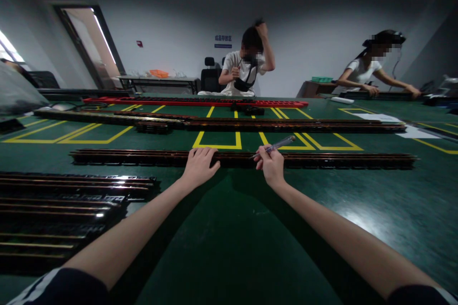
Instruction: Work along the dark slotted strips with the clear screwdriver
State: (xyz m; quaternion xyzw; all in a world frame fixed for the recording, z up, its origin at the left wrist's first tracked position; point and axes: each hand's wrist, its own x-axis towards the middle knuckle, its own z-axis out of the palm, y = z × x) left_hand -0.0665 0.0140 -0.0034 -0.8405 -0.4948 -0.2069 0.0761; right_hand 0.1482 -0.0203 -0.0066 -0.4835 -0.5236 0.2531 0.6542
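A long dark rail [322, 159] with copper-coloured strips lies across the green table in front of me. My left hand [199, 166] rests on it near its middle, fingers curled over its far edge. Just to the right, my right hand [271, 166] pinches a thin clear-handled screwdriver [277, 145] whose handle points up and to the right. Its tip is down at the rail, hidden by my fingers.
Several similar dark rails [71, 209] are stacked at my left. More long rails [286, 126] and a red rail [193, 103] lie farther back across yellow floor-style markings [218, 146]. Two people sit at the far side, one centre [245, 69], one right [368, 69].
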